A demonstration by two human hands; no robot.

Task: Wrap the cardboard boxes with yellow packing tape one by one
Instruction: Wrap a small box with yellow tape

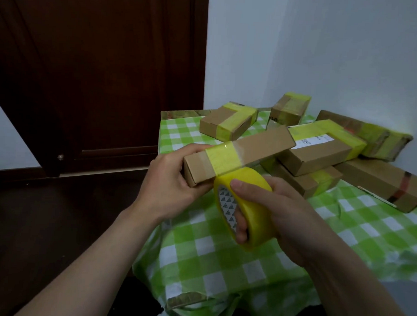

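Left hand point(170, 180) fingers clasp the cardboard box point(263, 143), right hand point(291, 214) fingers grip the tape roll point(259, 219); the centre-right white label point(315, 139) is unreadable.

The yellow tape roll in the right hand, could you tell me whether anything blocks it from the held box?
Nothing visible does: the tape roll, gripped by the right hand, sits against the long cardboard box the left hand holds.

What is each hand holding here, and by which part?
The left hand grips the long cardboard box by its near end; right hand holds the yellow tape roll, thumb on the outside, fingers through the core.
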